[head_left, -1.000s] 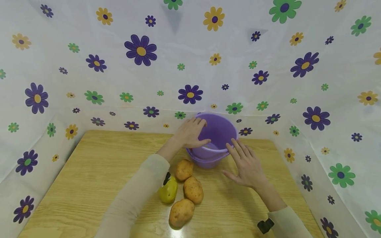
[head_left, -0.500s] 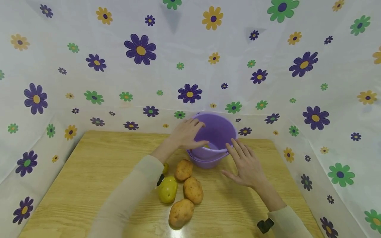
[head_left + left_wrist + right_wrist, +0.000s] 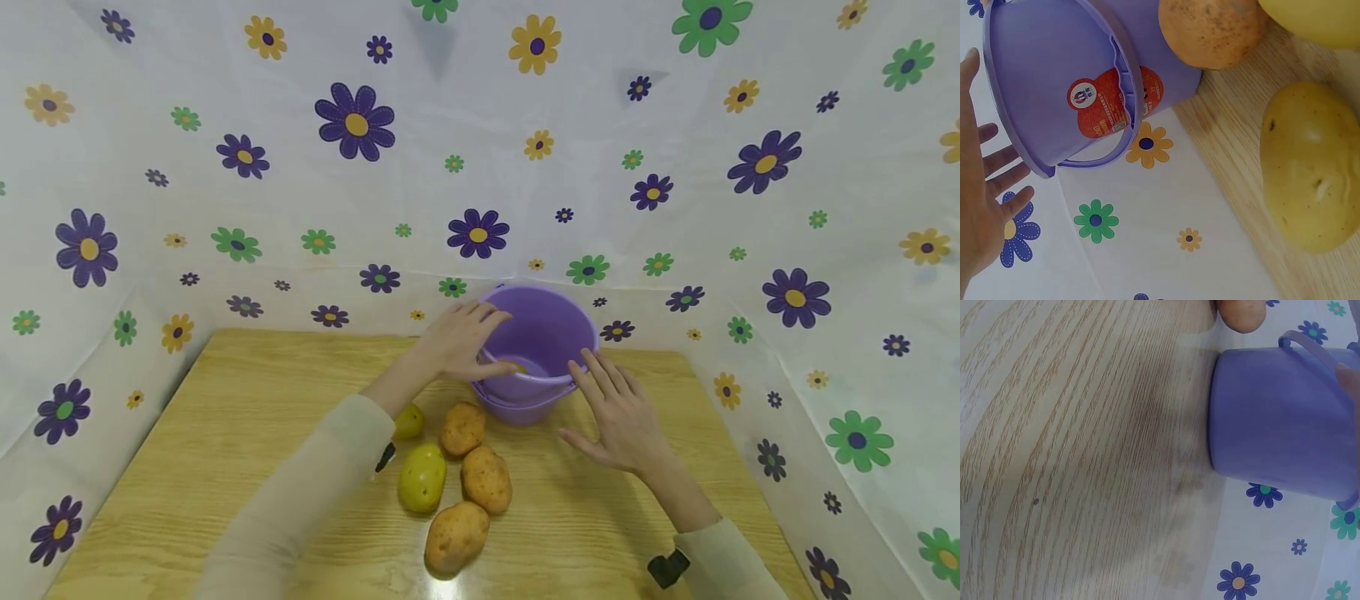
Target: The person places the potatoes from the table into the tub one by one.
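A purple bucket (image 3: pixel 525 392) stands upright near the back of the table, its handle hanging down along the front. Something small and yellowish (image 3: pixel 519 367) shows inside, mostly hidden. My left hand (image 3: pixel 461 342) hovers at the bucket's left rim, fingers spread and holding nothing; in the left wrist view it is apart from the rim. My right hand (image 3: pixel 618 412) rests straight fingertips against the right rim. In front of the bucket lie brown potatoes (image 3: pixel 487 479) and two smooth yellow-green, potato-like pieces (image 3: pixel 422 477), one partly behind my left sleeve.
The wooden table (image 3: pixel 247 417) meets a white flower-print sheet (image 3: pixel 420 192) at the back and both sides. A red label (image 3: pixel 1102 106) is on the bucket's side in the left wrist view.
My left hand has drifted left, away from the bucket's opening, uncovering more of the second yellow-green piece and the yellowish thing inside. My right hand has stayed at the rim.
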`<state>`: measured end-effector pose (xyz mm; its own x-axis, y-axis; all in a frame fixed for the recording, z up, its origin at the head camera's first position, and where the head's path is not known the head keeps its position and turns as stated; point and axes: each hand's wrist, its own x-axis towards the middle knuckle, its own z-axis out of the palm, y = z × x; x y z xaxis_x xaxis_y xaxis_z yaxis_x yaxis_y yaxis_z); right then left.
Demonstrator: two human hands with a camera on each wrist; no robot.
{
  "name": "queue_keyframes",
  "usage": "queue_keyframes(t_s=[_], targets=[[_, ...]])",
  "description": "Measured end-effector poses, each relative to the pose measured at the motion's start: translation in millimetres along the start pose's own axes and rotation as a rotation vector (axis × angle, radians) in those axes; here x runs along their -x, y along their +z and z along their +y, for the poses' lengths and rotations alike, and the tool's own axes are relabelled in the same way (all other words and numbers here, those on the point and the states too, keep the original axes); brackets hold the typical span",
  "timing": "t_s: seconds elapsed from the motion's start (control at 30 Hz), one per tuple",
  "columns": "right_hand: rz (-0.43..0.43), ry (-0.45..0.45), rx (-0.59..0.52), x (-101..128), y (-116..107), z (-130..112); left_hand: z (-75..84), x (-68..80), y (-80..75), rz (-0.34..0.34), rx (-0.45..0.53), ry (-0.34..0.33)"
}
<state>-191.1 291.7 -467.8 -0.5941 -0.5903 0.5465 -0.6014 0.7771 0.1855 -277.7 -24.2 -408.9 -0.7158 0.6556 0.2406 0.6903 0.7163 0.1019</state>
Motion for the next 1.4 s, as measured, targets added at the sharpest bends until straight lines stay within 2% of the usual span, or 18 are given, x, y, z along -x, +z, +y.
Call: queue_keyframes(t_s=[0.3, 0.6, 0.8, 0.97, 1.4], targets=[[0.017, -0.001, 0.004, 0, 4, 1, -5.7, 16.4, -5.9, -0.003, -0.037, 0.031], [0.011, 0.005, -0.004, 0, 3, -1, -11.2, 37.2, -1.2, -0.003, -0.039, 0.058], [0.007, 0.007, -0.003, -1, 4, -1, -16.7, 47.9, 0.2, 0.025, -0.073, 0.101], [0.009, 0.003, 0.005, -3, 4, -2, -22.0, 58.2, 1.0, 0.074, -0.102, 0.14], [0.019, 0.002, 0.028, -4, 5, -3, -38.2, 87.1, 15.0, 0.067, -0.144, 0.147]])
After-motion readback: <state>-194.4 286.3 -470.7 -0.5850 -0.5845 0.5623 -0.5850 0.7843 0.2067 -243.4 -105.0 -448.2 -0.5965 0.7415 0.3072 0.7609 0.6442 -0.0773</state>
